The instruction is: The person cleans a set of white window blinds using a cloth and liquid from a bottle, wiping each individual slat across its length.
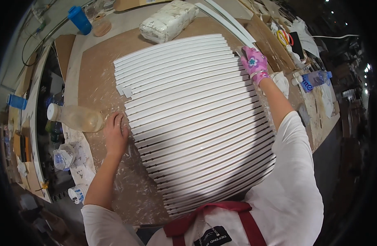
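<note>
Filling the middle of the head view, white strips [196, 123] lie side by side on a brown board [97, 74], with two small white pieces [123, 91] at their left ends toward the far side. At the far right, the right hand [255, 62], in a pink flowered glove, is at the strips' right ends; its fingers bend downward, and whether they clamp anything cannot be told. The bare left hand [116, 134] rests on the board just beside the strips' left ends, fingers bent and close together; whether they pinch anything is unclear. Left of it is a cloudy bottle [79, 117]. A white block [168, 22] sits beyond the strips; loose strips [229, 22] lie far right, near scissors [283, 37].
</note>
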A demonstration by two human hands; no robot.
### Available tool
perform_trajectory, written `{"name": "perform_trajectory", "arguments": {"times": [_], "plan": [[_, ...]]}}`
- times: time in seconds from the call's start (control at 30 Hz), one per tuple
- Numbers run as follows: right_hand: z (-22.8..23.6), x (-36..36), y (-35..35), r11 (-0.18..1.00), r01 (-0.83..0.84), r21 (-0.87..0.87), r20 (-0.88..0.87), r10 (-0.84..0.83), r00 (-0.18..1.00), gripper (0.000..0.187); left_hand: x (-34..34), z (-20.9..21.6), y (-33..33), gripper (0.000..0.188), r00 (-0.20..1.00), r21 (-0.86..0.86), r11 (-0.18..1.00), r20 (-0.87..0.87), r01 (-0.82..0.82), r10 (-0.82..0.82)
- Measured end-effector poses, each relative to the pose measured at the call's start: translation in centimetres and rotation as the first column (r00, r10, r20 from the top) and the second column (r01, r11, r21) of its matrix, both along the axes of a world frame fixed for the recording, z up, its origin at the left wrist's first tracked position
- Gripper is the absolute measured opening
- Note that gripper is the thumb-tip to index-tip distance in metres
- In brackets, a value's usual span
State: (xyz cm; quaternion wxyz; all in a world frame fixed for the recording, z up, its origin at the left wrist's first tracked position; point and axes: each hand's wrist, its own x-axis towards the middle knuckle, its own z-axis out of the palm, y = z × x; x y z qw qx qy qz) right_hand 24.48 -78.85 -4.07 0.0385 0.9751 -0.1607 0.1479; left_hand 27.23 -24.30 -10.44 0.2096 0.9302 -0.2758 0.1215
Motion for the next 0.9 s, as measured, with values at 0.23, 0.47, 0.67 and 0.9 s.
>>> {"name": "perform_trajectory", "arguments": {"times": [0.23, 0.47, 0.67, 0.9], "plan": [[-2.6, 1.7, -3.7, 0.84, -0.148, 0.522, 0.43, -0.109, 0.896, 0.038, 0.1, 0.5, 0.6, 0.048, 0.998, 0.021, 0.999, -0.063, -0.029, 0.031], [-8.1, 1.7, -5.8, -0.345, -0.497, 0.796, 0.225, -0.594, 0.772, 0.032, 3.0, 2.0, -2.6, 0.056, 0.836, -0.532, 0.752, -0.547, -0.39, 0.047], [-5.9, 2.8, -2.3, -0.33, -0.356, 0.874, 0.199, -0.426, 0.883, 0.036, 7.0, 0.5, -3.1, 0.06, 0.617, -0.755, 0.458, -0.651, -0.469, -0.442], [4.9, 5.7, 20.2, 0.787, -0.561, 0.258, 0.213, 0.52, 0.827, 0.03, 8.0, -1.4, -2.2, 0.053, 0.849, -0.532, 0.814, -0.521, -0.235, -0.095]]}}
